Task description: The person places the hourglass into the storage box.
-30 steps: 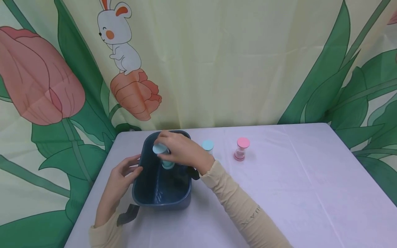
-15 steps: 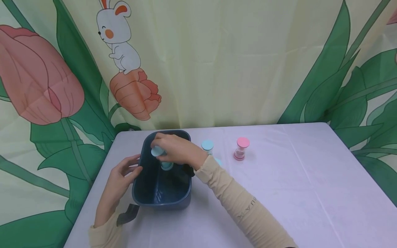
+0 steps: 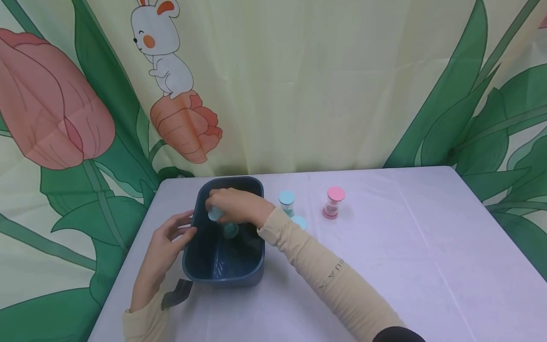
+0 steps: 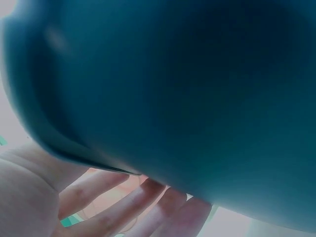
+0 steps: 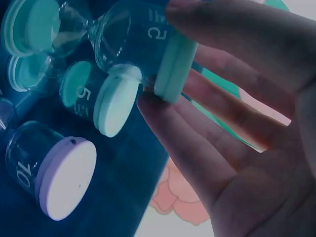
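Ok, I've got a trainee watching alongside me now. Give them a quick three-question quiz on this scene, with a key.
1. Multiple choice: the right hand grips a sand timer. What colour is its cap at the fingertips?
A) pink
B) blue-green
C) black

2. True or false: in the head view, the pink-capped timer stands on the table to the left of the bin.

3. Fill in: in the right wrist view, the number printed on the lilac-capped timer is ____.

Key:
1. B, blue-green.
2. False; it stands to the right of the bin.
3. 10.
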The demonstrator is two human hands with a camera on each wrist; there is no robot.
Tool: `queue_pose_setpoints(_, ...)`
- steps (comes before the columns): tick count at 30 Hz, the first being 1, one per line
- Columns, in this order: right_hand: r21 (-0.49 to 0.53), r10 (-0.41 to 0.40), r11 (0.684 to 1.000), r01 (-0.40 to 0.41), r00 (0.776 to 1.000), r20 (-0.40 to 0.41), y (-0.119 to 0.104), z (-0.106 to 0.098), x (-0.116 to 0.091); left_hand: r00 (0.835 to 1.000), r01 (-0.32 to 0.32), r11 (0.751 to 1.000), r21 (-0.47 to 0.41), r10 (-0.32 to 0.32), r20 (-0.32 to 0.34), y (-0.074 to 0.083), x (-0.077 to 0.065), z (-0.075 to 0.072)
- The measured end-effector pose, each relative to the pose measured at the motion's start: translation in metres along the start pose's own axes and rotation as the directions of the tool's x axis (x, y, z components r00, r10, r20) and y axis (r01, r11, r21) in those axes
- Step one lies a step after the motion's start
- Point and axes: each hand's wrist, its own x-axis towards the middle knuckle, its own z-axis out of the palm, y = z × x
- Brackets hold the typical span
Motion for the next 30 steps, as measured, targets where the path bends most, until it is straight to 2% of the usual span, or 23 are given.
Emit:
queue_pose_setpoints(14, -0.007, 0.033, 0.999, -0.033, 0.997, 0.068, -0.002, 0.006, 0.009, 1.0, -0.007, 1.0, -0.003, 0.007, 0.013, 0.0, 0.0, -0.001)
queue_pose_setpoints(24, -0.092, -0.024, 0.995, 0.028, 0.998, 0.049, 0.002, 0.013, 0.015, 1.0, 0.004, 1.0, 0.001, -0.004, 0.004, 0.002, -0.001, 0.0)
queue_pose_setpoints(30, -0.095, -0.022, 0.995, 0.027, 0.998, 0.051, 0.002, 0.014, 0.015, 1.0, 0.011, 1.0, 0.001, -0.011, 0.005, 0.002, -0.001, 0.0)
